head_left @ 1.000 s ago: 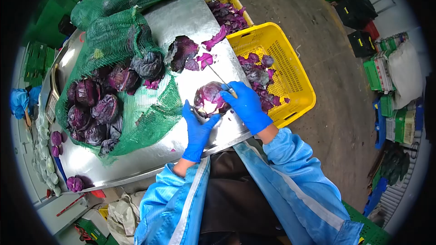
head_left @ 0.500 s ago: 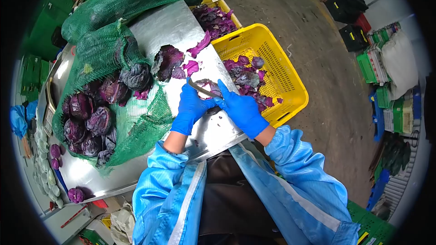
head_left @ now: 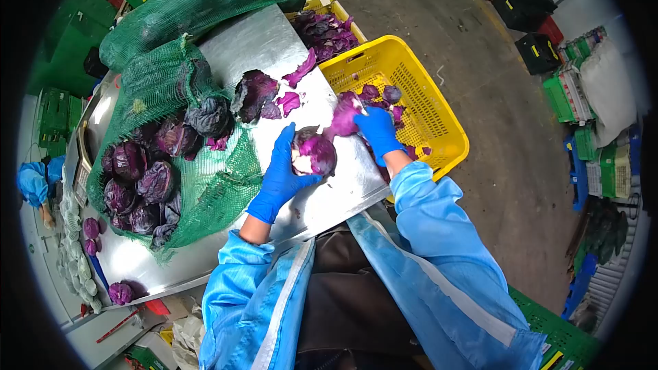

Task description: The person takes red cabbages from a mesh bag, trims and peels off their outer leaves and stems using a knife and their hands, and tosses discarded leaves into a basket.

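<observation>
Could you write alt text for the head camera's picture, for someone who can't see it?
A person's blue-gloved left grip cups a purple cabbage on a metal table; the right grip holds a purple leaf. More cabbages sit in open green netting at picture left, and a yellow crate at right holds leaf scraps.

Bright overall. I note white glare on the metal table (head_left: 358,168) at frame centre; floor (head_left: 500,164), right of centre, duller. Strong fisheye curvature towards edges; corners black.
</observation>
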Demonstrator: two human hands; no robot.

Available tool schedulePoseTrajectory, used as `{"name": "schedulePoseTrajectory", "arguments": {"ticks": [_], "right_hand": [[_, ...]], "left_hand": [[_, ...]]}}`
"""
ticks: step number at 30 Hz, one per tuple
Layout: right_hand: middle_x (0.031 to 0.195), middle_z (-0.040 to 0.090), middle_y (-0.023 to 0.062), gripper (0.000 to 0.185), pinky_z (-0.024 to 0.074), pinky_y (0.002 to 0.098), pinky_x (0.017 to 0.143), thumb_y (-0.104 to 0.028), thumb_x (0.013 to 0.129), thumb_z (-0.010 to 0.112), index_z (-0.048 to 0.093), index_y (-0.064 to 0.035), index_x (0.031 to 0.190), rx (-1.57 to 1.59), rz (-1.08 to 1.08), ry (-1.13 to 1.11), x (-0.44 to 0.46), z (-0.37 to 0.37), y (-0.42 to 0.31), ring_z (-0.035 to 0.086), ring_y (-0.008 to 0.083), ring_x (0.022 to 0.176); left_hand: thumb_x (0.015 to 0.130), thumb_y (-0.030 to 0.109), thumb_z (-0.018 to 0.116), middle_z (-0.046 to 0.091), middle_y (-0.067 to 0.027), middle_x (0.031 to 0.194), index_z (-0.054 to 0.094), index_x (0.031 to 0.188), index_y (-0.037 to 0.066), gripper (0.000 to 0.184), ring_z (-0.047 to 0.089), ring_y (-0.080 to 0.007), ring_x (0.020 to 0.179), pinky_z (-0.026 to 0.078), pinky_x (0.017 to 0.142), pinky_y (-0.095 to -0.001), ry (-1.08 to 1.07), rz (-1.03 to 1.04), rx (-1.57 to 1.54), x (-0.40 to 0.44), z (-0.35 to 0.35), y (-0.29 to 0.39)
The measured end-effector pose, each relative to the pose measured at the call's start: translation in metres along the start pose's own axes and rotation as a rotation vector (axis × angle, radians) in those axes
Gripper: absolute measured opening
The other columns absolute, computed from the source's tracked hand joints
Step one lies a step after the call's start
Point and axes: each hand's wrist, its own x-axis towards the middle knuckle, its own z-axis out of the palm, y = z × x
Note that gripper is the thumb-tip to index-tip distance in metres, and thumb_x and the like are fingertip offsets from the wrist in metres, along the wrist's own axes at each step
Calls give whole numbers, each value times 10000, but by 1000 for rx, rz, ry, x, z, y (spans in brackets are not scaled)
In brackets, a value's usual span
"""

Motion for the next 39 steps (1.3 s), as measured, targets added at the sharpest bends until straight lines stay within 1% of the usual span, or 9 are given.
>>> {"name": "schedulePoseTrajectory", "arguments": {"ticks": [4,7,9,17,22,23,27,35,39], "right_hand": [[1020,657,192,449,523,486,723,-322,852,670,553,-117,1234,-137,-174,97,-53,-26,-48,663,390,833],[1196,582,147,563,517,445,788,-417,834,693,539,-156,1309,49,-771,82,-68,-13,-77,643,332,970],[1150,600,128,556,508,436,812,-461,825,688,578,-167,1284,-108,-628,-251,-53,1,-67,624,328,1021],[875,633,185,425,508,449,715,-502,821,673,630,-81,854,-226,-402,36,-32,-9,-35,632,376,833],[1146,612,174,683,529,464,724,-547,876,583,455,-118,1392,-280,-445,-5,-74,-27,-53,668,371,850],[1192,620,196,646,523,441,830,-489,905,579,441,-121,1418,-318,-442,-1,-88,-24,-63,638,368,1012],[1248,604,188,532,519,414,857,-444,947,548,502,-148,1386,110,-456,-178,-59,-1,-42,637,356,1034],[1072,672,208,563,515,461,819,-568,894,547,578,-184,1306,-98,-348,-285,-42,-36,-36,649,392,966],[1035,678,213,527,516,450,817,-564,911,525,614,-168,1248,46,-318,-61,-25,-16,11,649,402,964]], "left_hand": [[575,217,889,228,-200,1550,222,1522,89,1166,257,-366,1427,255,1169,-411,-149,93,91,13,-12,25],[610,169,855,226,-210,1543,242,1518,99,1098,272,-376,1417,286,1153,-423,-105,113,36,19,-12,35],[607,110,833,208,-191,1551,226,1512,54,1091,268,-355,1421,262,1167,-409,173,61,-162,0,15,-10],[642,205,881,397,-219,1390,259,1471,10,1055,461,-348,1256,388,1075,-394,316,-191,-195,13,44,15],[615,276,886,425,-238,1372,256,1468,-10,1098,484,-373,1236,415,1045,-419,308,-236,-35,19,42,31],[611,293,886,433,-244,1365,254,1467,-18,1109,492,-378,1228,423,1035,-424,318,-264,16,24,42,36],[614,312,883,455,-256,1359,269,1452,-42,1097,513,-391,1208,441,1009,-431,285,-199,34,32,46,24],[625,286,892,475,-199,1393,300,1473,22,1068,506,-316,1253,427,1043,-381,89,-215,103,53,31,34],[568,201,904,469,-181,1401,304,1473,29,1099,470,-320,1286,386,1092,-369,21,-190,172,54,31,33]]}}
